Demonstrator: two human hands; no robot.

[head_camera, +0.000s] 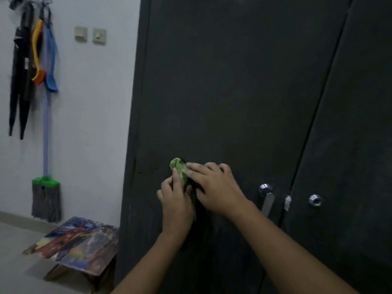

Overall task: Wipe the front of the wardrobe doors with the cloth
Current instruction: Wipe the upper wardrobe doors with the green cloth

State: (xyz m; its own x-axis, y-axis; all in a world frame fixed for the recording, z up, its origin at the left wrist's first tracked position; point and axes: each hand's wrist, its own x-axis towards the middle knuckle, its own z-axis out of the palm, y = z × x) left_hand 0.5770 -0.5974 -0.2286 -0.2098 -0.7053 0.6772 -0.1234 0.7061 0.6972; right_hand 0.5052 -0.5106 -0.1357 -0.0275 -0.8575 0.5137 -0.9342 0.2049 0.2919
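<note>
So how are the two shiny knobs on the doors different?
The left knob has a flat silver lever hanging below it; the right knob has none. The left knob sits higher in the picture than the right knob. Both are round and silver.

The cloth (180, 170) is small, bright green and crumpled into a wad. I hold it in front of the left door (222, 92), low down and to the left of the handle (266, 198). My left hand (176, 200) grips it from below and my right hand (214, 187) grips it from the right, so only its upper part shows. Both doors are tall, flat and near-black, and they meet at a thin seam. The right door (350, 124) has a round silver knob (315, 200).
</note>
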